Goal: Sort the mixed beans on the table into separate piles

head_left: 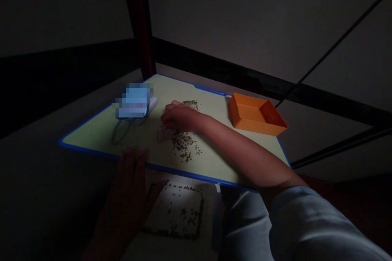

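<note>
We see our right hand (179, 117) curled closed on a pale green board (92, 130) with a blue edge, its fingers pointing left, and a light blue sleeve (306, 220) covers the wrist end of that arm. Just below the fingers lies a pinkish, translucent piece (165, 134), too dim to name, and we cannot tell whether the hand grips it. Small dark green seeds (183, 144) lie scattered on the board in 2 patches, 1 beside the knuckles and 1 under the hand's near side. Our left hand (130, 171) is open, its fingers spread and touching the board's near edge, deep in shadow. Below that edge, a white tray (174, 212) holds more seeds, many lined along its rim. At the board's far right corner sits an orange tray (256, 113). At the far left lies a blurred blue object (134, 101), with a dark cord (121, 132) looped beside it, and a dark post (139, 20) rises behind the board
</note>
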`<state>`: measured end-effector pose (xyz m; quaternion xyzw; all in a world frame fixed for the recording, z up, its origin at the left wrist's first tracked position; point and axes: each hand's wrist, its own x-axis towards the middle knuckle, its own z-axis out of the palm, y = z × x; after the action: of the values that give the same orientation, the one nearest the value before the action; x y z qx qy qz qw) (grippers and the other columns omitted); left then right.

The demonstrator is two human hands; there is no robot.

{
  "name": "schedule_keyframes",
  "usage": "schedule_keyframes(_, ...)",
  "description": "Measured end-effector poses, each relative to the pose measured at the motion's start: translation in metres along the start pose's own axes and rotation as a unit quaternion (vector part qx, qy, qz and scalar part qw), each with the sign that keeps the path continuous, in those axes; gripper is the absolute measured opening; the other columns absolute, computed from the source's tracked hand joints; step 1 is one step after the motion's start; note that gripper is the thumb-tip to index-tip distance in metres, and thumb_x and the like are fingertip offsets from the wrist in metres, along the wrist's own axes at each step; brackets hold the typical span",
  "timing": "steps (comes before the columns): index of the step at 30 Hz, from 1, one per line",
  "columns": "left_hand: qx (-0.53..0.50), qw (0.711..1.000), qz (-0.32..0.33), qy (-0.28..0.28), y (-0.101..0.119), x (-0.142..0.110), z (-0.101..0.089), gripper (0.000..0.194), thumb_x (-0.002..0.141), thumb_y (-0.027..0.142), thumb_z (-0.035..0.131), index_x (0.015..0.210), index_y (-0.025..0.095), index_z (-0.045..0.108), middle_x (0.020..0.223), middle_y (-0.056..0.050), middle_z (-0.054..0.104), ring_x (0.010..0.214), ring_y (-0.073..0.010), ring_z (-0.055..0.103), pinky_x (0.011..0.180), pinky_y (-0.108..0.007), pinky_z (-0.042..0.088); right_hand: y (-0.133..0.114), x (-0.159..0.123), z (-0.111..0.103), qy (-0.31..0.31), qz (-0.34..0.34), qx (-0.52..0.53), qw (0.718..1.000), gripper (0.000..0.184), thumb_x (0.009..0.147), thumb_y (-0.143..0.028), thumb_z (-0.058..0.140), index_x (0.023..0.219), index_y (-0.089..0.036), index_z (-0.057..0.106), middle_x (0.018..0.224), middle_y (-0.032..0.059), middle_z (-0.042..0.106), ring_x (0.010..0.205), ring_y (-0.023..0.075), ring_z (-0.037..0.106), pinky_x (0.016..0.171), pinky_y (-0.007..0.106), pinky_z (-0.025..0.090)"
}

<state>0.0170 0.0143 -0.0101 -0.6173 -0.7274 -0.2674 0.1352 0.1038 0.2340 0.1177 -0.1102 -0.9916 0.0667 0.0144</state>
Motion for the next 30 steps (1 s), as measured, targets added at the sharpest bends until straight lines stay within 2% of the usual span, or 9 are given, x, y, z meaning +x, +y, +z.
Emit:
schedule_keyframes(6,-0.011,1.0,-0.012,-0.005,-0.002,-0.002,0.001,0.083,0.081,0.059,0.041,0.147,0.018,0.013,0.156,-0.019,0.016,0.143,-0.0357,0.016,0.109,-0.057,0.032,0.01,-0.004,0.01,-0.021,-0.012,0.018,1.0,0.021,0.089,-0.035,0.054,0.085,-0.019,0.067,0.096,0.008,0.058,0.1,0.0213,0.042,0.076,0.031,0.03)
schedule_keyframes(12,-0.017,1.0,-0.002,-0.01,-0.003,-0.001,0.0,0.081,0.082,0.056,0.041,0.146,0.016,0.015,0.155,-0.019,0.019,0.144,-0.0353,0.015,0.11,-0.057,0.031,0.017,-0.026,0.013,-0.016,0.004,0.026,1.0,0.023,0.088,-0.038,0.053,0.086,-0.021,0.069,0.098,0.0067,0.059,0.102,0.0221,0.04,0.077,0.033,0.027)
schedule_keyframes(20,-0.02,1.0,0.001,-0.004,0.001,0.002,-0.004,0.082,0.081,0.056,0.042,0.147,0.019,0.009,0.158,-0.014,0.01,0.144,-0.0359,0.014,0.11,-0.059,0.029,0.023,-0.056,0.017,-0.001,0.046,0.052,0.998,0.022,0.087,-0.04,0.057,0.086,-0.021,0.069,0.095,0.0043,0.058,0.099,0.0215,0.04,0.077,0.032,0.025)
schedule_keyframes(25,-0.019,1.0,-0.009,-0.003,0.004,0.001,-0.004,0.083,0.082,0.057,0.04,0.147,0.017,0.009,0.158,-0.015,0.009,0.144,-0.0364,0.012,0.111,-0.06,0.027,0.027,-0.076,0.022,0.006,0.05,0.074,0.996,0.022,0.087,-0.039,0.056,0.083,-0.02,0.066,0.093,0.0043,0.058,0.1,0.0203,0.042,0.078,0.031,0.026)
schedule_keyframes(30,-0.009,1.0,-0.002,0.0,0.007,0.003,-0.004,0.086,0.081,0.057,0.042,0.147,0.015,0.006,0.158,-0.016,0.003,0.144,-0.0372,0.009,0.112,-0.06,0.024,0.028,-0.094,0.027,0.015,0.06,0.095,0.994,0.026,0.087,-0.04,0.054,0.071,-0.019,0.059,0.086,0.003,0.055,0.093,0.0179,0.042,0.078,0.03,0.026)
